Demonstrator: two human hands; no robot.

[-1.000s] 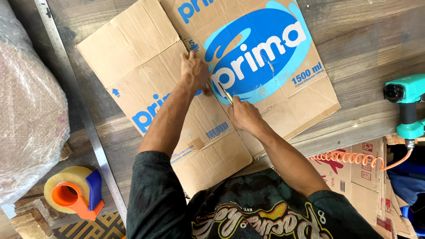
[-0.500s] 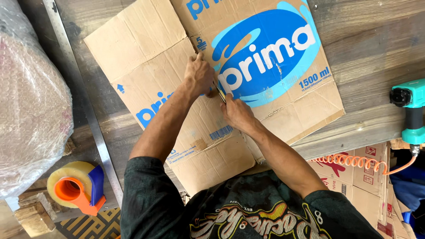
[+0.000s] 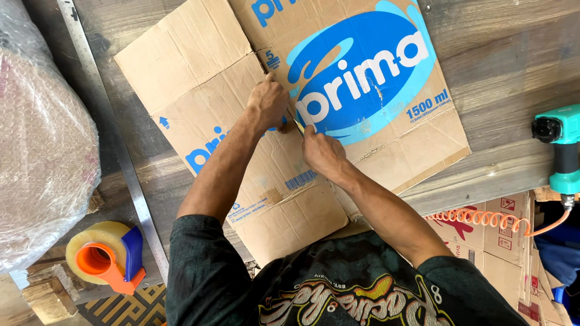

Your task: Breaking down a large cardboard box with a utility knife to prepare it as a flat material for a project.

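Cardboard sheet (image 3: 199, 115), a flattened brown carton printed in blue, lies across the wooden surface (image 3: 513, 78) from upper left to centre right of the frame.

Left to right: a roll of bubble wrap (image 3: 42, 133) fills the left edge; a metal ruler (image 3: 115, 151) runs down beside it; a tape dispenser (image 3: 103, 259), orange and blue with a clear roll, sits at lower left.

Change noted: over the past second both hands have travelled together up the crease between the plain panel and the printed panel. Judgement: a cut along that fold is advancing, with part of the line still ahead of the blade.

Left hand (image 3: 267, 104), centre frame, rests palm down with fingers curled, pressing the sheet flat just beside the crease; forearm extended straight from the body. Right hand (image 3: 323, 151) is closed around a slim cutter (image 3: 298, 125), its yellowish tip showing between the two hands and touching the cardboard; wrist low, forearm angled in from lower right.

At the right edge, a teal air tool (image 3: 559, 151) hangs off the surface with an orange coiled hose (image 3: 477, 217).
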